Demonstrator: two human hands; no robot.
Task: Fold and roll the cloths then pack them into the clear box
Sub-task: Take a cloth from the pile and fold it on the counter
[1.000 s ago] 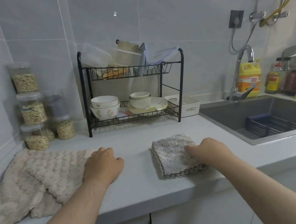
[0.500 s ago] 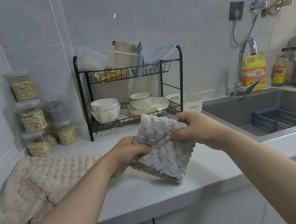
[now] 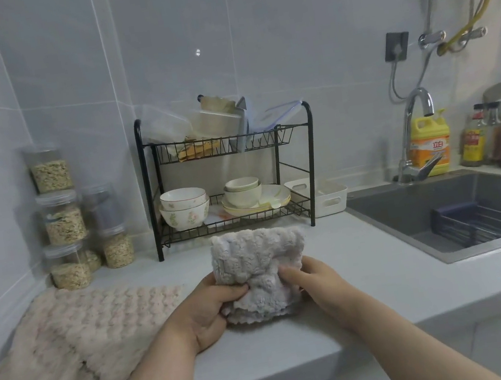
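Beige cloth [image 3: 79, 341] spread on counter [image 3: 370, 269], left. I see grey cloth [image 3: 254, 261] folded, centre, near edge: fold far, scalloped edges near, roughly square, long axis unclear. Left hand [image 3: 206, 311] and right hand [image 3: 316, 281] curled, pinching its near half.

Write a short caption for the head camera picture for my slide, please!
Folding time: left hand and right hand grip a grey cloth at the counter, beige cloth lying to the left.
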